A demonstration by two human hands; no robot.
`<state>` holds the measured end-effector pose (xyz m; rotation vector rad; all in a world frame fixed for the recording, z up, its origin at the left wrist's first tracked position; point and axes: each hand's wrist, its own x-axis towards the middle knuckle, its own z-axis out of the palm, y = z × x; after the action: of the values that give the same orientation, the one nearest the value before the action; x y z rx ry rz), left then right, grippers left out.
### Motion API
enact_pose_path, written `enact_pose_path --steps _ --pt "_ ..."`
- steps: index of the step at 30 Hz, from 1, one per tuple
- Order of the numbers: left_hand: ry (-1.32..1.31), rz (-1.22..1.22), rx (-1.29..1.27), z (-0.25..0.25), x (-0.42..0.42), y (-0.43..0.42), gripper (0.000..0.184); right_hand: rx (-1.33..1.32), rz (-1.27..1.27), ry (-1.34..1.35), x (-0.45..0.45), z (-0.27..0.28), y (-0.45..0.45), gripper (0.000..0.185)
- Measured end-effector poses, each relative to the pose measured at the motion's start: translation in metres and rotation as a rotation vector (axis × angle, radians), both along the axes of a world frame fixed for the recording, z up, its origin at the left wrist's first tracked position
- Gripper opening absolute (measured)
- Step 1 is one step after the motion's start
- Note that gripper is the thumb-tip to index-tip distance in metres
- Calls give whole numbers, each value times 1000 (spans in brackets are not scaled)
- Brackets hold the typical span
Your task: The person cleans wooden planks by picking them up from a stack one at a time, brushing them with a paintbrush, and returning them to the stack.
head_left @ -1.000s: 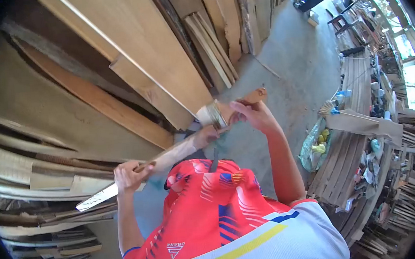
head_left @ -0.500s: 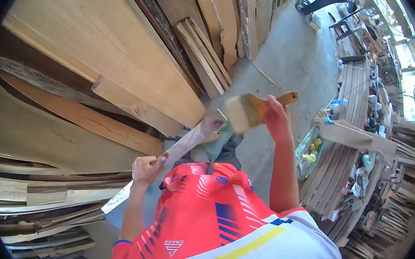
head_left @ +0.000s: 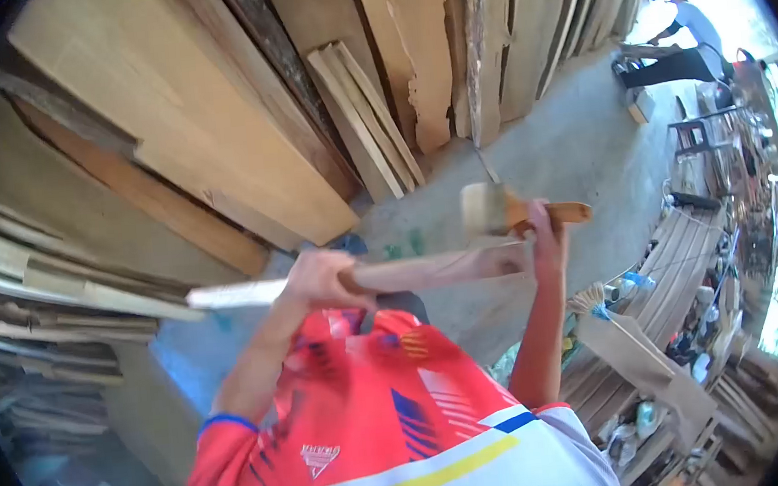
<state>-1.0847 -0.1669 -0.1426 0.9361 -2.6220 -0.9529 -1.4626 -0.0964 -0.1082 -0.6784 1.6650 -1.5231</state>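
Observation:
A narrow wooden board (head_left: pixel 447 267) lies nearly level across my body, with a white stretch toward its left end. My left hand (head_left: pixel 320 281) is closed around it near the middle, blurred by motion. On the right, my right hand (head_left: pixel 546 234) grips the orange-brown wooden handle of a wide flat brush (head_left: pixel 488 209), whose pale bristles point left above the board. The board's right end comes close to my right hand; whether they touch I cannot tell.
Tall wooden planks (head_left: pixel 212 120) lean along the wall ahead and to the left. Slats and clutter cover a bench (head_left: pixel 595 378) on the right. At the far upper right, another person (head_left: pixel 691 41) bends over near a dark stool (head_left: pixel 690 136). Grey concrete floor (head_left: pixel 574 134) runs between.
The board has swung from a slant to nearly level, its far end moving right. Both hands have shifted right in the view, still holding the board and the brush. The camera view has turned.

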Motion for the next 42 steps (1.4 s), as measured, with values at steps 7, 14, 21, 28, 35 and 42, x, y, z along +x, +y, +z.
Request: enact_pose_path --steps 7,14,21,28,35,42 --pt "426 -22 -172 3 -166 -40 59 -86 -430 132 -100 18 78 27" --pt "615 455 373 -78 -251 -89 35 44 -619 157 -104 -6 130 32" --pt "558 1493 521 -253 -336 -208 84 236 -670 254 -113 -16 96 32" --pt "434 1504 652 -354 -375 -297 82 472 -388 173 -131 -56 17 24" --pt "150 1244 467 -412 -391 -364 68 629 -31 247 -158 -76 -77 33" --pt "34 1092 508 -488 -387 -416 62 652 31 160 -196 -108 -122 34"
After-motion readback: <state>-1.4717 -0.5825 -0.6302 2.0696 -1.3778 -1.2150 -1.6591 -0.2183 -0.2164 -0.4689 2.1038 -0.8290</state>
